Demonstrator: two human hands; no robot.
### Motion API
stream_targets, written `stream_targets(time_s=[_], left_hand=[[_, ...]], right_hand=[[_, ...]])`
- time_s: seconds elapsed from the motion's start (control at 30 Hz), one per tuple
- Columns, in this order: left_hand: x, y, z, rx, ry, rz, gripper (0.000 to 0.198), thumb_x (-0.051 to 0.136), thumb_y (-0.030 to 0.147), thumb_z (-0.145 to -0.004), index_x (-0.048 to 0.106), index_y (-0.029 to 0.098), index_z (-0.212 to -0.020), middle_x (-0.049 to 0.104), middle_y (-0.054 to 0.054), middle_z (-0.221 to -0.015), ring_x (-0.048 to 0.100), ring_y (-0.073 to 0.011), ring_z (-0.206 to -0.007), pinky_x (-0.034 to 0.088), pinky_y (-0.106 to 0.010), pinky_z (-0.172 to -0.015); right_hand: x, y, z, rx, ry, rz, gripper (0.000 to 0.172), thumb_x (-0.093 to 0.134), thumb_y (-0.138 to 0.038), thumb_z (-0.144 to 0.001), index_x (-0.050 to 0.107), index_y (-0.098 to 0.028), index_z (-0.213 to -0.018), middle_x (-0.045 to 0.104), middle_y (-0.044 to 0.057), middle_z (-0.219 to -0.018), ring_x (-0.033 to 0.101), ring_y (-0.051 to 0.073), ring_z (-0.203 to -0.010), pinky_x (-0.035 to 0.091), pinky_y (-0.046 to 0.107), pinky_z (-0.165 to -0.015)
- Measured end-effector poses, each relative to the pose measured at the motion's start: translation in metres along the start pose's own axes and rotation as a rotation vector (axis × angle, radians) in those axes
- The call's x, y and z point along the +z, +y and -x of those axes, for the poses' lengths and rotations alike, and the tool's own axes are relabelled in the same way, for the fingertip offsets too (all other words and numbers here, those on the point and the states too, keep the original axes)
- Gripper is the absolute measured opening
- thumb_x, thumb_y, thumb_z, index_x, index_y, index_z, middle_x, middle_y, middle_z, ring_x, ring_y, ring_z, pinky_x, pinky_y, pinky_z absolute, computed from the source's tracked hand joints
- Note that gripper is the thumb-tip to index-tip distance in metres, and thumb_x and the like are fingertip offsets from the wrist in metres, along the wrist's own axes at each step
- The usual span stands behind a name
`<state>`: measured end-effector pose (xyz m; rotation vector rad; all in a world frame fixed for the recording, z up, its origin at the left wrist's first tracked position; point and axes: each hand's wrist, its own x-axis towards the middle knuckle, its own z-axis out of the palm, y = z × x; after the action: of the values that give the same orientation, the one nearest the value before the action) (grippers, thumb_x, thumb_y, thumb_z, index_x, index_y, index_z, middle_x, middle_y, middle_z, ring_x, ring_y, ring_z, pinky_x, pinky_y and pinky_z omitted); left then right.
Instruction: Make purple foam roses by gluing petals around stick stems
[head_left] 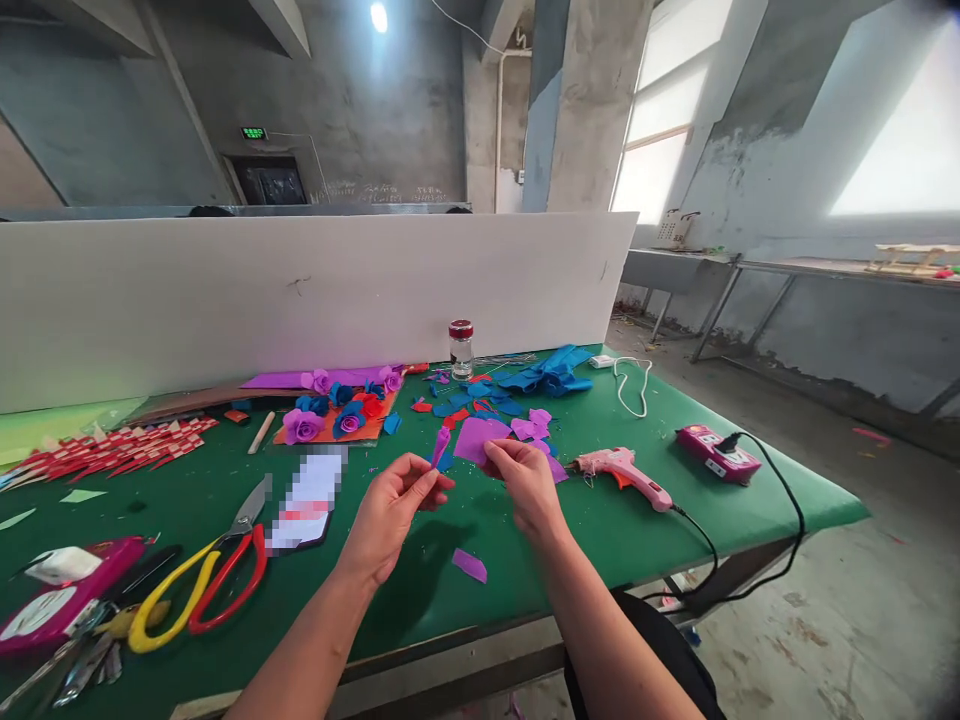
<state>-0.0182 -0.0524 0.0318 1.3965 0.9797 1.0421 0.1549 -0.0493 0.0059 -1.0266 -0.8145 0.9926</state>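
Note:
Between thumb and fingers, my left hand (397, 508) pinches a small rolled purple paper bud (441, 446), held upright. My right hand (525, 480) grips the edge of a flat purple paper petal (478, 438) close beside the bud; the two are apart. Both hands hover above the green tabletop (420, 610). A loose purple paper piece (470, 565) lies below them. Just right of my right hand rests a pink glue gun (624, 474), its nozzle pointing left. Purple, red and blue paper petals (532, 424) are scattered behind the hands.
Finished paper roses (304, 426) sit on an orange sheet at the left. Scissors (225, 570) and a phone (309, 500) lie near my left arm. A red-lidded glass jar (461, 350) stands before a white board (322, 290). A corded pink power strip (718, 454) is at the right.

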Motion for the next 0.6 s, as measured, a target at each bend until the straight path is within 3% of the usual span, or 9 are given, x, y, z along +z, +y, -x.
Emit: stream_targets(time_s=[0.17,0.33,0.6], left_hand=[[0.01,-0.012,-0.002,-0.072,0.131,0.136,0.028,0.079,0.039,-0.065,0.067,0.017,-0.077,0.065,-0.001,-0.066,0.057,-0.0114,-0.058,0.047,-0.023,-0.058],[0.022,-0.017,-0.003,-0.122,0.096,0.204,0.028,0.081,0.038,-0.062,0.069,0.017,-0.076,0.066,-0.002,-0.068,0.059,-0.0131,-0.06,0.048,-0.025,-0.06],[0.029,-0.019,-0.005,-0.006,0.149,0.062,0.025,0.079,0.04,-0.063,0.072,0.017,-0.069,0.06,0.002,-0.063,0.045,-0.0099,-0.059,0.037,-0.022,-0.057]], right_hand=[[0.006,-0.003,0.008,0.076,-0.031,-0.055,0.021,0.069,-0.036,-0.064,0.068,-0.016,-0.06,0.055,-0.003,-0.051,0.047,0.011,-0.052,0.038,0.026,-0.058],[0.006,-0.007,0.011,0.149,-0.035,-0.129,0.021,0.072,-0.036,-0.059,0.068,-0.015,-0.059,0.059,-0.002,-0.053,0.052,0.011,-0.053,0.041,0.027,-0.061],[0.002,-0.013,0.012,0.187,-0.033,-0.172,0.019,0.075,-0.034,-0.056,0.068,-0.016,-0.06,0.06,-0.002,-0.054,0.055,0.011,-0.054,0.045,0.027,-0.064]])
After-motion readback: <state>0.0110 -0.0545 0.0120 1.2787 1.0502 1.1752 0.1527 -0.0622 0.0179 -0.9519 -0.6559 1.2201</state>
